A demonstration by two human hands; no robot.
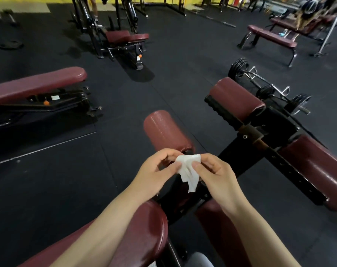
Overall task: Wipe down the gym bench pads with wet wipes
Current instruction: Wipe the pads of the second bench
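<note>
Both hands are up in front of the body over the bench frame. The left hand (156, 170) and right hand (213, 170) share one crumpled white wet wipe (188, 170). The left thumb and forefinger pinch its upper left edge; the right thumb and forefinger pinch the upper right edge. The other fingers of each hand are loosely curled and hold nothing that I can see. The wipe hangs slack below the pinch, bunched and only partly spread, with its lower corner trailing down toward the black metal frame (239, 151).

Judgement: the wipe is being opened or refolded, and no pad is being wiped yet.

The nearest target is the maroon cylindrical vinyl roller pad (165, 130). It lies just beyond the fingertips, slightly to the left hand's side. Its long axis runs away from the fingers, up and left, and its near end sits close behind the wipe. The wipe does not touch it. The left hand looks marginally nearer, though either could reach it.

A second maroon roller pad (237, 97) lies farther off, beyond and to the right of the right hand. The long maroon bench pad (321, 170) runs along the right, well apart from the fingers. The rounded maroon seat pad (144, 228) sits under the left forearm, on the near side of the fingers.

The next stroke likely calls for a forward reach along the roller's length.
</note>
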